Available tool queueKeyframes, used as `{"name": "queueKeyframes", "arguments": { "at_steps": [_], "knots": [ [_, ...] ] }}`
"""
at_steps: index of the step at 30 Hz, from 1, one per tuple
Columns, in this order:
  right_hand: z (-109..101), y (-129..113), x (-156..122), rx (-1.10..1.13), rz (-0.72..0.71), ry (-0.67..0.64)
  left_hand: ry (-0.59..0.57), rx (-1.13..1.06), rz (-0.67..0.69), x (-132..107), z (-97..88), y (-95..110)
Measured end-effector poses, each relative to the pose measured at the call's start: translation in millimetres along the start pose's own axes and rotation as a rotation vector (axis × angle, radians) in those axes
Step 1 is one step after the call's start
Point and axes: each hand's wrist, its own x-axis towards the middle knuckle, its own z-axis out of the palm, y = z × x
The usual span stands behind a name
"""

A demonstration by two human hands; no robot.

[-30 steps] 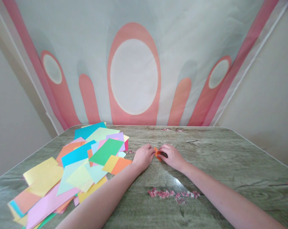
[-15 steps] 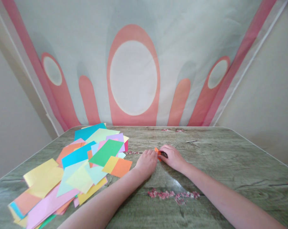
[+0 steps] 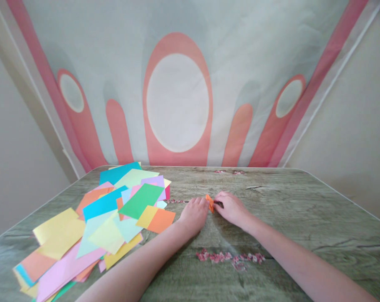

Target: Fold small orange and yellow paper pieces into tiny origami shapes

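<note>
A small folded piece of orange paper [image 3: 210,203] lies between my hands, at the middle of the wood-patterned table [image 3: 290,209]. My left hand [image 3: 195,213] rests at its left side, with the fingers close together on the paper's edge; the fingertips are partly hidden. On the right, my right hand [image 3: 230,207] pinches the other edge of the orange paper between thumb and forefinger. The finer folds are too small to make out.
A loose heap of coloured paper sheets [image 3: 108,222] covers the table's left side, beside my left forearm. A green sheet [image 3: 141,201] lies on top, near an orange sheet [image 3: 161,220]. Behind the table hangs a pink-and-grey patterned backdrop [image 3: 177,155].
My right fingers have drawn slightly back to the right, so more of the orange paper shows. The left hand has hardly moved, and the whole view has shifted a little.
</note>
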Motion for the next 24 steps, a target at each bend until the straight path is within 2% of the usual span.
{"name": "queueKeyframes", "arguments": {
  "at_steps": [5,17,24],
  "knots": [
    [0.4,-3.9,-0.5,0.003,-0.003,0.005,-0.002,-0.014,-0.011,-0.1,-2.1,0.4],
    [9.6,-9.6,-2.7,0.065,-0.093,0.106,-0.015,-0.044,0.0,-1.3,-7.3,-2.9],
    [13.2,-13.2,-5.2,0.043,-0.128,0.089,0.004,-0.128,0.011,-2.5,-9.4,-8.9]
  ]
}}
